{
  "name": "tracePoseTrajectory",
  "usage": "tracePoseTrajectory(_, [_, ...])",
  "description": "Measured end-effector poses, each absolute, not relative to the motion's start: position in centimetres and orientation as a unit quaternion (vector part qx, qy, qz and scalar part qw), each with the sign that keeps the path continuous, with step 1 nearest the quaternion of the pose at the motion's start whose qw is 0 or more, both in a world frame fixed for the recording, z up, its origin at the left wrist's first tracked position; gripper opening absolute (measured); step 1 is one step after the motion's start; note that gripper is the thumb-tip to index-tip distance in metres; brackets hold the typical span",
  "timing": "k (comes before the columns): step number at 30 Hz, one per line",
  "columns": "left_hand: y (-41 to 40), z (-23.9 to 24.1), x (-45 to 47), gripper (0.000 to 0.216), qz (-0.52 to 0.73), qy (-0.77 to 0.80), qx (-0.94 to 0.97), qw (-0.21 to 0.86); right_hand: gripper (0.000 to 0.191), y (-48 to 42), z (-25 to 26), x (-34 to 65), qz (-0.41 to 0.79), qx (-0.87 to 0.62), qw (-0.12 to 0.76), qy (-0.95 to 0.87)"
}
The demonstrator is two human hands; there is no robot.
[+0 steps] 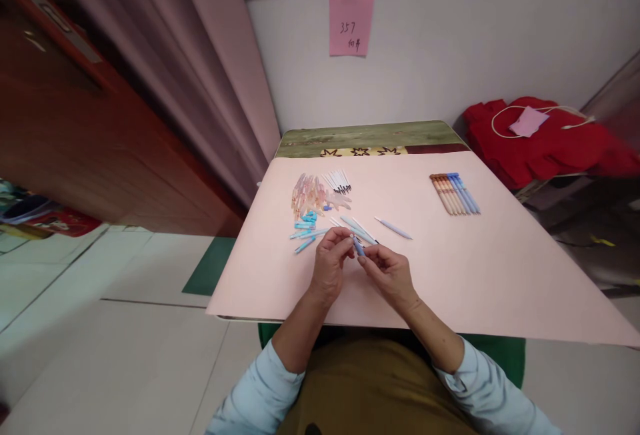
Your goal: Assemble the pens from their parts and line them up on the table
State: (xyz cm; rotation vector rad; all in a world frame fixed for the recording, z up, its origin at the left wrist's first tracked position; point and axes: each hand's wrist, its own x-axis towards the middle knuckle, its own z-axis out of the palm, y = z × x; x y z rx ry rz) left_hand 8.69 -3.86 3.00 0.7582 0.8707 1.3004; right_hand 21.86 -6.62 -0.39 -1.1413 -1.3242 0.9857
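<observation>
Between my two hands is a short blue pen part [359, 245], held above the near half of the table. My left hand [331, 261] pinches its upper end, and the fingers of my right hand [390, 273] close on its lower end. Just beyond my fingers lie pale blue pen barrels [354, 227] and thin white refills [363, 228]. A lavender pen barrel [394, 228] rests by itself to the right. Left of my hands are several bright blue pen pieces [306, 225]. Behind them sits a heap of pinkish clear pen parts [310, 195].
White refills with black ends [339, 181] lie at the back of the heap. A row of brown and blue pens [455, 193] is lined up at the right on the pink table cover [475, 275]. Red cloth [550, 145] with a white cable lies beyond the table's right edge.
</observation>
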Motion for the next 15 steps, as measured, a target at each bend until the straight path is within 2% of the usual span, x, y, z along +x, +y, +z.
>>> tracePoseTrajectory(15, [-3.91, 3.16, 8.66, 0.013, 0.576, 0.384, 0.332, 0.641, 0.019, -6.6, -0.14, 21.88, 0.397, -0.486, 0.541, -0.56])
